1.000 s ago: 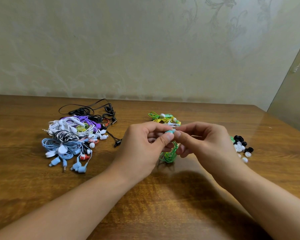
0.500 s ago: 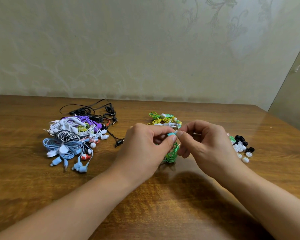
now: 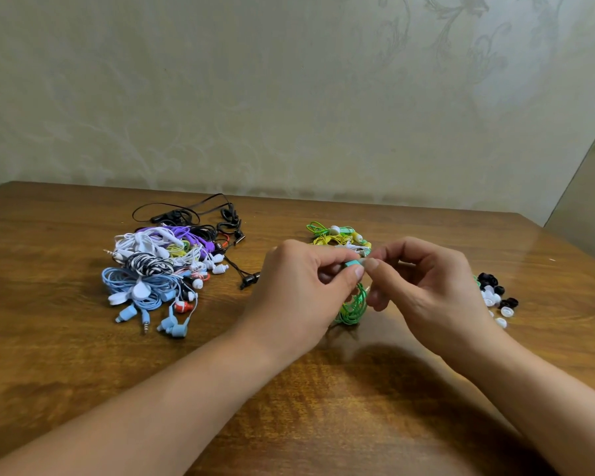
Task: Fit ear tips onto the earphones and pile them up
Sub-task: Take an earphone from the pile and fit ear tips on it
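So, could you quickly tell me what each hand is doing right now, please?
Left hand: pinches the teal earbud between thumb and fingers.
Right hand: fingers curled at the earbud's tip; what they pinch cannot be told.

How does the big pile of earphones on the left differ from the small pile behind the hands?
The big pile lies at the left of the table; the small pile lies near the middle, behind the hands. The big pile holds many sets in blue, white, purple, black and red; the small pile holds only a few, in green and yellow. Black cables trail out from the big pile; the small pile stays compact. Both are tangled wired earphones resting on the wood.
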